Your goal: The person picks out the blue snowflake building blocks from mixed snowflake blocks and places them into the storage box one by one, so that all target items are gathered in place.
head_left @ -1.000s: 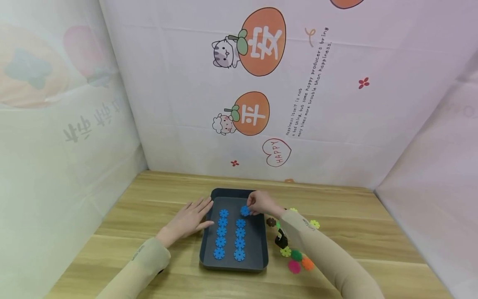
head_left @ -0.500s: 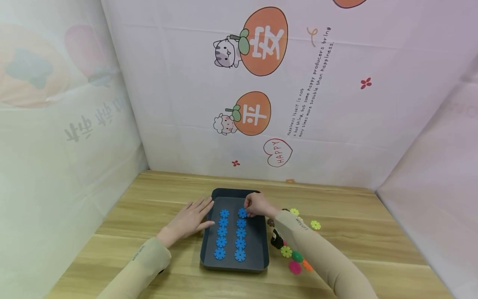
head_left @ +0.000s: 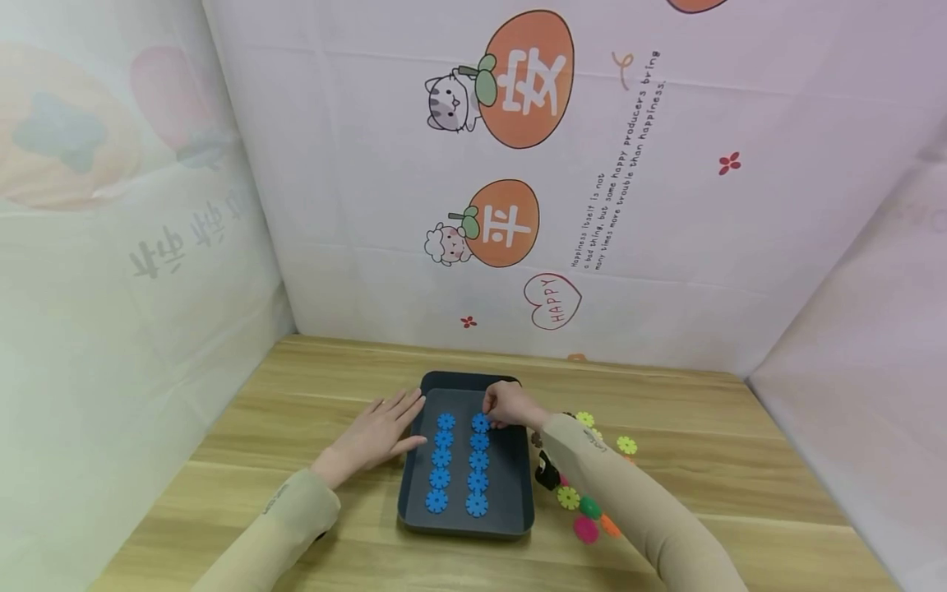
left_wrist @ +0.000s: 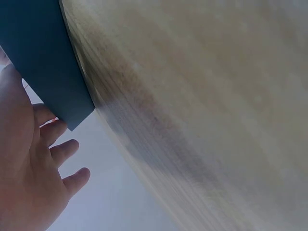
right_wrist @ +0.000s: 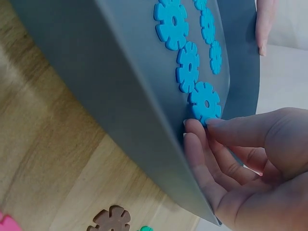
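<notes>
A dark grey tray [head_left: 458, 473] holds two columns of blue notched plastic discs, such as the left column's nearest disc [head_left: 436, 501]. At the far end of the right column, my right hand [head_left: 513, 404] pinches a blue disc [right_wrist: 199, 110] by its edge between thumb and finger. That disc lies against its neighbouring disc [right_wrist: 186, 72] in the right wrist view. My left hand [head_left: 375, 436] rests on the tray's left rim with its fingers straight. The left wrist view shows the same hand [left_wrist: 29, 163] beside the tray's outer wall [left_wrist: 48, 62].
Loose discs lie on the wooden table [head_left: 355, 543] right of the tray, among them a pink disc [head_left: 586, 529], a yellow-green disc [head_left: 568, 497] and a brown disc [right_wrist: 113, 221]. My right sleeve covers part of them. Printed cloth walls [head_left: 370, 205] enclose the table.
My right hand has moved slightly left and nearer with the blue disc, bringing it into line with the right column. In the last half second it has stayed there. My left hand has not moved.
</notes>
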`<state>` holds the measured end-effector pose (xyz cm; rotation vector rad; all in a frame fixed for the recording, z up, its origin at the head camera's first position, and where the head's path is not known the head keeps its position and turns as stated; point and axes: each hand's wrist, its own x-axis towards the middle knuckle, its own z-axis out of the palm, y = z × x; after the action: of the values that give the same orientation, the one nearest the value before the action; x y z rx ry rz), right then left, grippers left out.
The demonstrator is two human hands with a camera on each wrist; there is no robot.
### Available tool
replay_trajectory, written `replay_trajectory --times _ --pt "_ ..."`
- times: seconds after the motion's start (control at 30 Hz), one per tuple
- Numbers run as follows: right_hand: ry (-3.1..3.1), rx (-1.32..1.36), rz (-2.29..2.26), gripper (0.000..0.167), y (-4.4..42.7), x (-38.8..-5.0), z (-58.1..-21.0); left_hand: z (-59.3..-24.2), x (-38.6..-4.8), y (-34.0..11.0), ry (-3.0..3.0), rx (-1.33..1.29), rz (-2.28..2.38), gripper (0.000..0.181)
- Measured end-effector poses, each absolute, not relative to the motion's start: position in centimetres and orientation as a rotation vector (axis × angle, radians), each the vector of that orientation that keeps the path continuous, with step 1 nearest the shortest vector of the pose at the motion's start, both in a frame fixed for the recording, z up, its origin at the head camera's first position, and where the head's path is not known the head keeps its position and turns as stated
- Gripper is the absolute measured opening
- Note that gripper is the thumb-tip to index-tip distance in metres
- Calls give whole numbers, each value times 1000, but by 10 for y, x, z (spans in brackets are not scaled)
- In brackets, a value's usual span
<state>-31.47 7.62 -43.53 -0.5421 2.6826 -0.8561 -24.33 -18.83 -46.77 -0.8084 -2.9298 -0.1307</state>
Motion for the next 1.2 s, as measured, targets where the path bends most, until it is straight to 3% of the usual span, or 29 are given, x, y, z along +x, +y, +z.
replay_trajectory --times 0.7,1.2 --pt "2700 -572 -859 6 77 -313 -434 -470 -245 -189 -2951 -806 -148 72" --pt "2655 -711 -1042 5 105 -303 -417 -468 -244 -189 -2937 -829 -183 71"
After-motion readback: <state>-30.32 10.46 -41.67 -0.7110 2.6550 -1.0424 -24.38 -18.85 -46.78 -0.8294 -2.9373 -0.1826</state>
